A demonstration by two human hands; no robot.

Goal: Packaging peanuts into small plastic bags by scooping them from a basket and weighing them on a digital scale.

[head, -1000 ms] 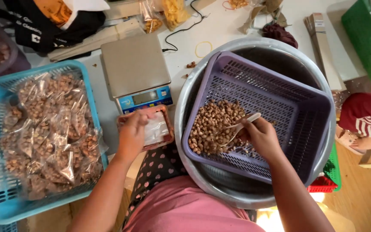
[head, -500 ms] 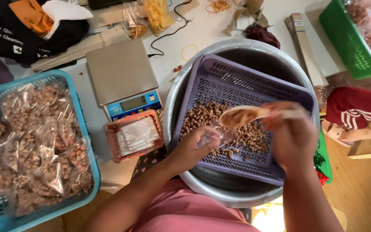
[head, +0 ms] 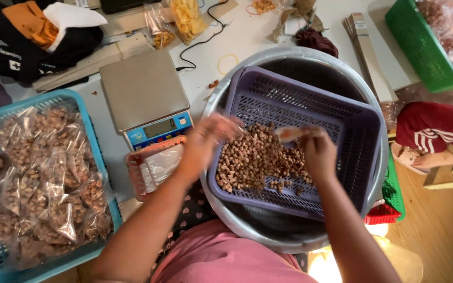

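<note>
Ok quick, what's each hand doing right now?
Left hand: blurred over the purple slotted plastic basket; whether its fingers hold anything cannot be told.
Right hand: closed on a small pale scoop above the brown nuts.

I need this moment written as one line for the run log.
left hand: blurred, at purple basket edge | right hand: holds scoop over nuts | scale: bare

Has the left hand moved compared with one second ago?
Yes. The left hand left the small tray of bags below the scale and moved right, to the purple basket's left edge.
</note>
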